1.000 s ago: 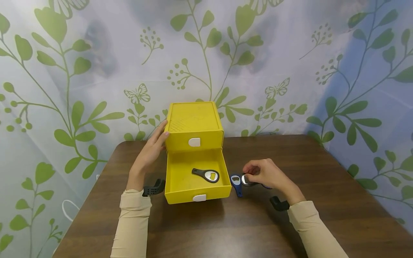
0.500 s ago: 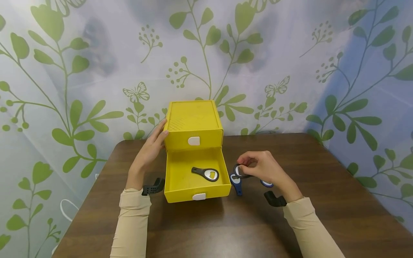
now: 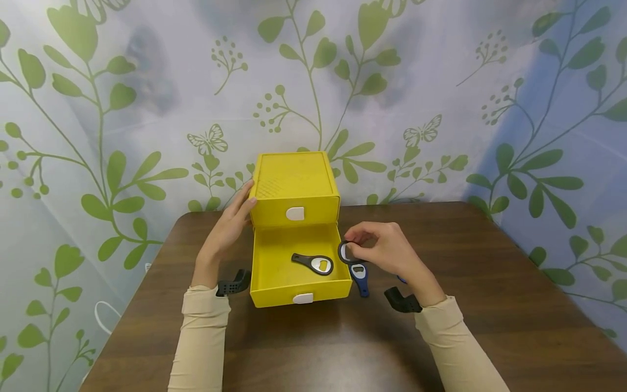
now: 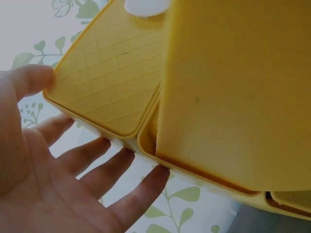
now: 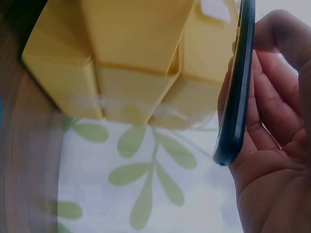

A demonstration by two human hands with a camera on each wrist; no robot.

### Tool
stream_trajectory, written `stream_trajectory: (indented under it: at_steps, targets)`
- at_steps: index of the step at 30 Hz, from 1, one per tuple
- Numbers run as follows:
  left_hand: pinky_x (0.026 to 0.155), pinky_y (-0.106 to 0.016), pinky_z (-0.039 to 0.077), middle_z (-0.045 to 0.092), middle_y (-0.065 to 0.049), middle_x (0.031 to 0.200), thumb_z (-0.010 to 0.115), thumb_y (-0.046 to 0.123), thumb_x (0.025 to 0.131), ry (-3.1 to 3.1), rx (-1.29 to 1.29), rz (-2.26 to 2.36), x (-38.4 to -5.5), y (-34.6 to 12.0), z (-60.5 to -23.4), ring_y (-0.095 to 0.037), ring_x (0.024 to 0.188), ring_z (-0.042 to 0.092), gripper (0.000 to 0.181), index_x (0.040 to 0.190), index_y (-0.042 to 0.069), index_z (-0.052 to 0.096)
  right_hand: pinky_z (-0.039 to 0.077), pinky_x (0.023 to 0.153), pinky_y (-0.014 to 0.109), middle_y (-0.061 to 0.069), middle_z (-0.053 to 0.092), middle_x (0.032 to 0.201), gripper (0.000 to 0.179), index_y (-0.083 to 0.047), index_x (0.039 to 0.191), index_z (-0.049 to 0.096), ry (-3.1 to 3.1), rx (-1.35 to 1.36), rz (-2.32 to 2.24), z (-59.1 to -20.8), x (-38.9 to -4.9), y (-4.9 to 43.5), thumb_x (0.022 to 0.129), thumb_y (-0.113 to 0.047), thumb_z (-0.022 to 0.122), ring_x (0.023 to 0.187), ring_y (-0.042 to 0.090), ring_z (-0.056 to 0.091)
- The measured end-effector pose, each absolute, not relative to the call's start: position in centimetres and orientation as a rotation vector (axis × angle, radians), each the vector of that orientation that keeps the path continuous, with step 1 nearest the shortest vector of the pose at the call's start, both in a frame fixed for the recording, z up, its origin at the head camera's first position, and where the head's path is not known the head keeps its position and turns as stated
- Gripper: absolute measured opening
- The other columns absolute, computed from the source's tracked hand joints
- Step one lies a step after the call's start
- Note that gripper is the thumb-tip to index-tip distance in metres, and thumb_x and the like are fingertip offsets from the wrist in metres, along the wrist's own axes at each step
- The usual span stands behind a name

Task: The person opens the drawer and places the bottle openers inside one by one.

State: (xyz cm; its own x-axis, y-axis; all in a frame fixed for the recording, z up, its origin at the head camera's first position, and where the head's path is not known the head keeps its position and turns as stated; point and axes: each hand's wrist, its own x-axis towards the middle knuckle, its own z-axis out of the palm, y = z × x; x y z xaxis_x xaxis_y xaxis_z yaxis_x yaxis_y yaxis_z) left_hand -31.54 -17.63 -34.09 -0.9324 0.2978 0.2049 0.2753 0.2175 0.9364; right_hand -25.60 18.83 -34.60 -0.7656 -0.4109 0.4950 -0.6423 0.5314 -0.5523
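The right hand [image 3: 384,247] sits further toward ten o'clock than a second ago, pinching a black opener [image 3: 345,252] near the two o'clock rim of the drawer [image 3: 276,298]. The left hand [image 3: 227,230], fingers spread, touches the cabinet [image 3: 296,177] at nine o'clock.

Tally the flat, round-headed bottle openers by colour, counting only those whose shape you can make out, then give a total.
Black bottle openers: 2 (one in the open yellow plastic drawer, one held by the right hand)
Blue bottle opener: 1 (on the brown wooden table)
Total: 3
A blue sliver beside the right wrist is too hidden to count.
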Motion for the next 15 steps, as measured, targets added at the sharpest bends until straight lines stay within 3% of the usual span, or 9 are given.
stream_trajectory:
  at_steps: [15]
  targets:
    - [0.121,-0.062,0.028,0.008,0.011,0.173,0.041,0.053,0.109,2.431,0.565,1.867,-31.9,-17.6,-34.2,-0.020,0.158,0.018,0.066,0.167,0.035,0.014,0.058,0.072,0.028,-0.008,0.074,0.090,0.012,-0.015,0.100,0.078,-2.435,0.893,1.125,-34.1,-26.0,14.0,0.089,-0.010,0.080,0.082,0.007,0.064]
